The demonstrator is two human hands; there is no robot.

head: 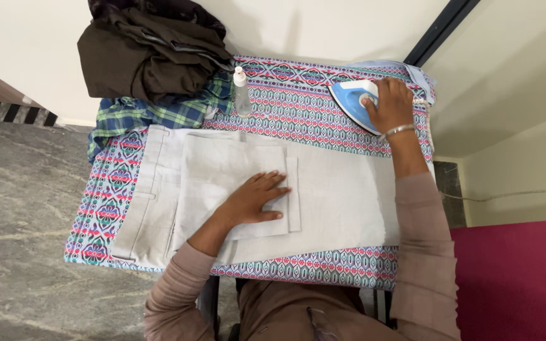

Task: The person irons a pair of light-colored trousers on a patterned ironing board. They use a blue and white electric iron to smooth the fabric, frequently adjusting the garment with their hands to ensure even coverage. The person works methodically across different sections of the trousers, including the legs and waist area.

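A pair of light grey trousers (342, 196) lies folded across the table, one leg doubled back over the other. My left hand (255, 201) rests flat on the folded leg, fingers spread, pressing the cloth near its hem. My right hand (390, 104) grips the handle of a blue and white iron (352, 101) that sits on the patterned cloth at the far right of the table, apart from the trousers. A metal bangle circles my right wrist.
A patterned cover (323, 107) drapes the table. At the back left lie a dark heap of clothes (150, 53) and a blue-green plaid garment (153, 113). A small clear spray bottle (241, 91) stands beside them. Grey stone floor left, magenta surface (519, 278) right.
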